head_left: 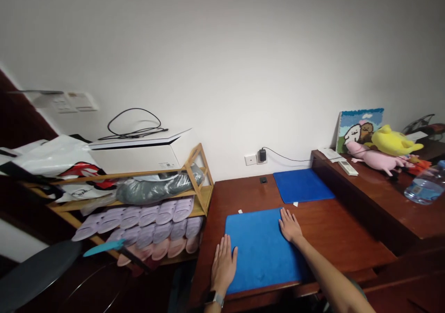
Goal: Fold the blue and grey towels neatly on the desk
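Note:
A blue cloth (260,252) lies spread flat on the reddish-brown wooden desk (243,192). My left hand (223,264) rests at its left edge, palm down with the fingers stretched out; a watch is on that wrist. At the cloth's far right corner lies my right hand (290,226), flat, its fingers slightly apart. Neither hand grips anything. A second, darker blue cloth (302,185) lies farther back on the desk against the wall, with a small white tag at its near edge.
On the left stands a wooden rack (205,197) with rows of purple slippers (167,213) and a white box (139,157) on top. A raised ledge (385,201) on the right bears plush toys (396,141), a remote (347,168) and a water bottle (426,188). A black plug (263,155) sits in the wall socket.

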Tool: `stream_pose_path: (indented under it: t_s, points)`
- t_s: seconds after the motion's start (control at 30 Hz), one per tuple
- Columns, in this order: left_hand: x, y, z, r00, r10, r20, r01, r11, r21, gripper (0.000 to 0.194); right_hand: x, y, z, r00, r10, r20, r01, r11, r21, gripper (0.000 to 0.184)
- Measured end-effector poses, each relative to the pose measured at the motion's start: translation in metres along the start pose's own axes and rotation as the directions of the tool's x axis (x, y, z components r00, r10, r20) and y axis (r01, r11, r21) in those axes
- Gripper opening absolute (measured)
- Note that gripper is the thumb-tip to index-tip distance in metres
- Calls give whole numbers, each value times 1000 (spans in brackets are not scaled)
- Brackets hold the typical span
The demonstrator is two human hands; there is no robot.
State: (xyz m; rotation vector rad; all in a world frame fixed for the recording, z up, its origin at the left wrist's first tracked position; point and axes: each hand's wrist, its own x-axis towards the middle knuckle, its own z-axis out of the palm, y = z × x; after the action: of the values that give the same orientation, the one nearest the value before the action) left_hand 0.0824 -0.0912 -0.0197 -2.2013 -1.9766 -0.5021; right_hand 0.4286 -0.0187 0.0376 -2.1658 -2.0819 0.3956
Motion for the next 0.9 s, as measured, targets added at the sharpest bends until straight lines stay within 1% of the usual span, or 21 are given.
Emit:
stream_pose_path:
  t_s: [0.1,0.17,0.23,0.27,0.33,0.4,0.43,0.5,0.53,0.57,0.6,0.63,0.67,0.7,0.73,0.77,0.83,0.9]
  points:
    - [-3,-4,1,1000,-11,-7,11,1000,5,64,6,3,11,998,-27,-50,28,1000,12,69]
    - [-3,-3,-4,1000,-6,-16,6,1000,6,63,7,5,17,996,-48,-73,48,999,7,69]
    - [1,7,-12,999,26,-30,-26,1000,0,62,7,7,19,996,-50,-72,51,999,7,70]
    - [6,17,-17,998,60,-33,-61,998,-12,62,7,7,20,996,-48,-69,49,999,11,69]
    - [23,47,-24,986,165,-15,-165,985,-57,60,8,7,19,997,-44,-64,45,999,17,69]
    - [47,91,-25,959,283,28,-278,952,-126,59,8,7,19,997,-40,-59,40,999,11,69]
    - [60,115,-22,946,320,52,-308,937,-162,59,8,7,19,998,-40,-56,40,999,4,69]
    - [86,161,-12,919,378,117,-342,908,-242,60,9,8,20,997,-50,-52,49,999,-15,68]
    - [96,180,-5,908,392,149,-342,898,-276,62,9,9,21,997,-62,-52,61,998,-24,67]
    - [104,195,2,900,398,177,-335,892,-304,63,10,10,22,996,-75,-53,74,997,-32,67]
    - [110,205,9,898,394,198,-320,891,-322,65,10,11,23,995,-87,-54,85,996,-37,66]
    - [113,210,15,901,381,210,-302,895,-328,66,11,11,24,994,-94,-56,92,995,-38,66]
    - [115,207,20,908,361,214,-283,903,-322,67,12,11,24,994,-93,-58,91,995,-34,66]
    - [115,199,23,919,333,212,-262,916,-305,67,12,11,24,995,-85,-59,83,996,-26,66]
    - [114,185,24,932,296,208,-234,932,-276,68,12,10,23,996,-72,-58,71,997,-18,67]
    - [112,167,24,947,249,203,-199,951,-238,69,12,9,21,997,-58,-56,57,998,-8,68]
    - [109,121,21,972,134,194,-106,983,-147,73,11,7,17,999,-30,-35,30,1000,5,68]
    - [106,72,15,983,27,184,-15,998,-64,77,8,5,13,1000,-15,-13,15,1000,9,68]
